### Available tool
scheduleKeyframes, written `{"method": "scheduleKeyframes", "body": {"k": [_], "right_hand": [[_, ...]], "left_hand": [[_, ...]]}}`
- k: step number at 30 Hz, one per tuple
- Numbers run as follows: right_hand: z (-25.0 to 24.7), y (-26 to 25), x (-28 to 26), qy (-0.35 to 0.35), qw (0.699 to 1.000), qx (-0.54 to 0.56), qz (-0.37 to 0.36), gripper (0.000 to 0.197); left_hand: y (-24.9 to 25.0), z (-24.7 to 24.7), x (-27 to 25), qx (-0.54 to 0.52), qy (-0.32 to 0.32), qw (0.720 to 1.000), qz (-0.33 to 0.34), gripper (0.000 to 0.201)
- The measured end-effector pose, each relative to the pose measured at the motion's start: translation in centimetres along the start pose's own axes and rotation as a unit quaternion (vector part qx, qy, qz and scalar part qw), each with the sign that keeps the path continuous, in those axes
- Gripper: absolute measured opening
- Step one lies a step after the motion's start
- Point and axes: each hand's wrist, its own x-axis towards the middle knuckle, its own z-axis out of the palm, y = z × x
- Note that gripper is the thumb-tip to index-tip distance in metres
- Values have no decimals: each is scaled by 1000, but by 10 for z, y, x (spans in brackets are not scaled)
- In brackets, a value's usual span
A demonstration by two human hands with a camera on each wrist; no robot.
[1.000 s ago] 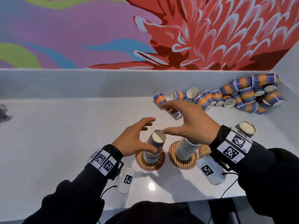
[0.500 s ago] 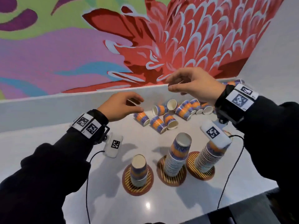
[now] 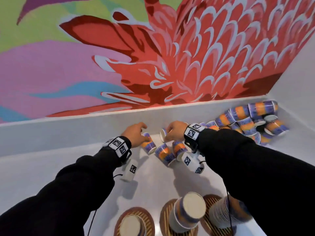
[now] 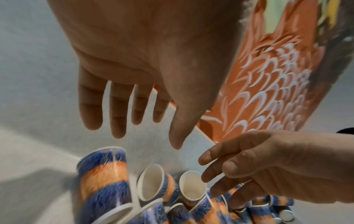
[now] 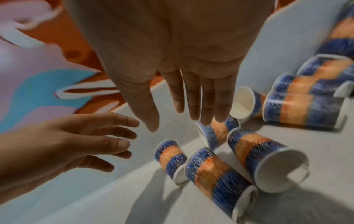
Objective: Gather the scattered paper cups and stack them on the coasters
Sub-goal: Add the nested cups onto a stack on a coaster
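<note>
Blue-and-orange paper cups lie on their sides on the white table near the back wall: one cup (image 3: 148,145) under my left hand (image 3: 142,132), two more (image 3: 164,153) (image 3: 179,148) beside it, and one (image 3: 163,133) at my right hand (image 3: 170,132). In the left wrist view my left hand (image 4: 149,133) hovers with straight, spread fingers above a lying cup (image 4: 103,180), holding nothing. My right hand (image 5: 178,124) is likewise spread, its fingertips just over a cup (image 5: 216,133). Three round coasters carry upside-down stacks: left (image 3: 134,223), middle (image 3: 187,212), right (image 3: 225,213).
A larger heap of the same cups (image 3: 247,120) fills the back right corner. A low white ledge (image 3: 68,126) runs along the back under the painted wall. Wrist camera boxes and cables hang under both forearms.
Both hands have gone forward and down from above the table to the loose cups by the back ledge. The coasters and stacks now sit at the bottom of the head view.
</note>
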Motion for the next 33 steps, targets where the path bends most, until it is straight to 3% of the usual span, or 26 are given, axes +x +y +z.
{"method": "scheduleKeyframes", "body": {"k": [2, 9, 14, 16, 19, 23, 29, 33], "right_hand": [[15, 5, 19, -28, 999, -14, 23, 24], [55, 18, 51, -113, 990, -50, 67, 41], [81, 20, 58, -111, 987, -93, 74, 24], [86, 21, 56, -99, 987, -103, 79, 29], [85, 24, 51, -104, 988, -91, 72, 26], [76, 28, 50, -102, 993, 40, 41, 33], [55, 22, 38, -65, 980, 188, -6, 39], [50, 29, 34, -33, 972, 230, -33, 58]], "left_hand": [[-14, 16, 16, -29, 8, 999, -41, 73], [-41, 55, 56, -117, -4, 980, -158, 83], [-43, 77, 65, -90, -24, 982, -163, 43], [-42, 77, 64, -105, -10, 983, -153, 24], [-37, 64, 54, -161, 35, 980, -113, 22], [-25, 33, 42, -177, 65, 982, 6, 18], [-3, 8, 22, -85, 38, 983, 157, 25], [11, 1, 11, -18, 34, 973, 229, 32]]}}
